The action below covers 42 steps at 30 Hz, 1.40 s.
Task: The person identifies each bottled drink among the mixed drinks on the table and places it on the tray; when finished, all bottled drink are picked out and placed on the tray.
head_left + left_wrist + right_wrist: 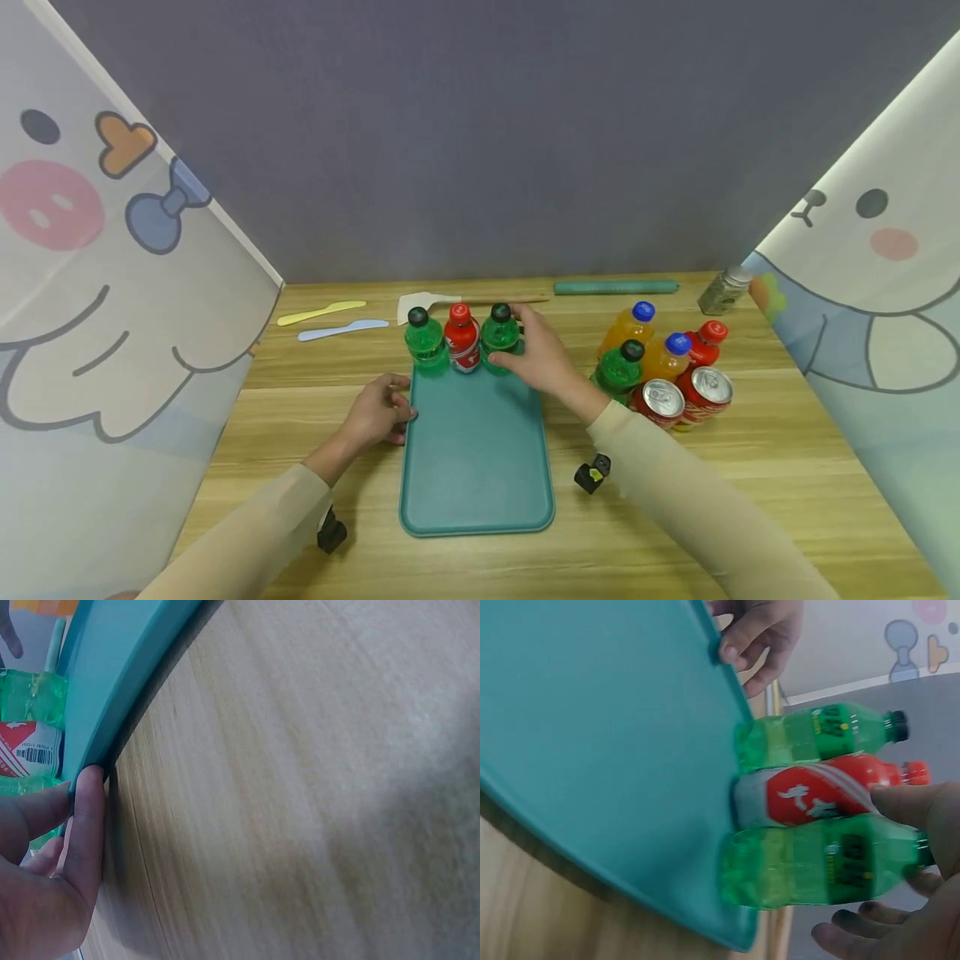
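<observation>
A teal tray (477, 467) lies on the table, with three bottles standing in a row along its far end. A red-labelled cola bottle (462, 340) is between a green soda bottle (425, 340) on the left and another green soda bottle (810, 862) on the right. My left hand (378, 410) pinches the tray's left rim, thumb on the edge. Around the right-hand green bottle, my right hand (542, 350) has its fingers spread. In the right wrist view, the thumb reaches over near the cola bottle's neck and the fingers (855, 937) stand apart from the green bottle.
Right of the tray cluster orange drink bottles (664, 358), a green bottle (620, 367), a red bottle (707, 342) and two red cans (660, 403). Behind lie yellow and blue knives (343, 329), a spatula (423, 304) and a teal roll (615, 287). A spice jar (724, 290) stands back right.
</observation>
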Available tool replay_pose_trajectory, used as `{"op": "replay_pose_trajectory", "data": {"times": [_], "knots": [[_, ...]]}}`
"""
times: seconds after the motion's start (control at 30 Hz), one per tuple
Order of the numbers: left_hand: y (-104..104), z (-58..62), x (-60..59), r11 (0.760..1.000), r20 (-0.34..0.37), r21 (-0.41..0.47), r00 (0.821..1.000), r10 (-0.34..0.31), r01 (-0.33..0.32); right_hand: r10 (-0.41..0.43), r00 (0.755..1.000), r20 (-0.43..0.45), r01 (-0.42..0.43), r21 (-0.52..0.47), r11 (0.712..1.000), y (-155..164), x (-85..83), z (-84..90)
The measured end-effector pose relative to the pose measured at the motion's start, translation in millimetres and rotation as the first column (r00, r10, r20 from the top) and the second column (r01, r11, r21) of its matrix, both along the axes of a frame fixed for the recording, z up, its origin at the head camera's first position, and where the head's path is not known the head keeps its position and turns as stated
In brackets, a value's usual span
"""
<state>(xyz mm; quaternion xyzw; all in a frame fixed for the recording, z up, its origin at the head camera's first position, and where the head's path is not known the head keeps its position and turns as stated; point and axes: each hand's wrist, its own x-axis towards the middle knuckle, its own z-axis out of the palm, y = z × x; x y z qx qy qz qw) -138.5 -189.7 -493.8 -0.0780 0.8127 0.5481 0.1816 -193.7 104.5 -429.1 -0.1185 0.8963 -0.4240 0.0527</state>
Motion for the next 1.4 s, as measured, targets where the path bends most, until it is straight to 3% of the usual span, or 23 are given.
{"op": "replay_pose_trajectory", "data": {"times": [0.43, 0.67, 0.9, 1.13, 1.4], "knots": [[-1.3, -3.8, -0.1, 1.0, -0.006, -0.002, 1.0, -0.002, 0.002, 0.119, 0.993, -0.019, -0.117, 0.072, 0.991, 43.2, 37.6, 66.8], [-3.6, -4.1, 0.5, 1.0, -0.012, -0.001, 1.0, -0.009, 0.009, 0.076, 0.981, -0.176, -0.044, 0.179, 0.983, 80.0, 47.6, 98.8], [-4.1, -5.7, -0.1, 1.0, -0.003, 0.001, 1.0, -0.011, 0.011, -0.006, 0.969, -0.247, 0.049, 0.168, 0.985, 131.6, 53.3, 124.0], [-3.7, -5.1, 0.4, 1.0, 0.002, 0.013, 1.0, -0.007, 0.007, -0.082, 0.98, -0.18, 0.108, 0.142, 0.984, 188.9, 53.6, 131.0], [-3.6, -5.5, 0.4, 1.0, -0.002, 0.006, 1.0, -0.005, 0.005, -0.148, 0.983, -0.104, 0.162, 0.14, 0.977, 239.3, 56.4, 113.9]]}}
